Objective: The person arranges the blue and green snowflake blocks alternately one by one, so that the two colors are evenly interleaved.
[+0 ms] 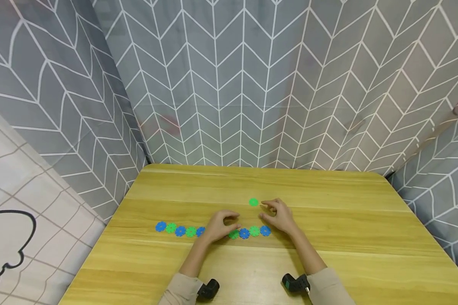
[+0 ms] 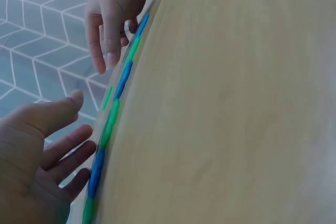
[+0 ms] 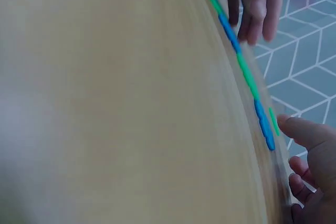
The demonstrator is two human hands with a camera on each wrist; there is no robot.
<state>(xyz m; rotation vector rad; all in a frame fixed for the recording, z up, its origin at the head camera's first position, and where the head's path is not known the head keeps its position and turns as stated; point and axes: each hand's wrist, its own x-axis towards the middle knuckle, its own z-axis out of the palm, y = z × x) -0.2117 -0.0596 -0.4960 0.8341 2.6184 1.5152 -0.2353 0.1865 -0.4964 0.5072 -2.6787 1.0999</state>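
Note:
Blue and green notched plastic discs form an alternating row across the table, with a blue disc at the left end and another blue disc at the right end. My left hand is over the middle of the row and hides part of it. Its fingers and thumb are parted and hold nothing. Farther back lies a single green disc. Just right of that disc, my right hand has its thumb and fingers apart around nothing. In the right wrist view, the row appears edge-on.
The wooden table extends widely on both sides. A grey curtain with white zigzag lines hangs behind its far edge. A white patterned cloth is at the left. Black wrist cameras sit by both sleeves.

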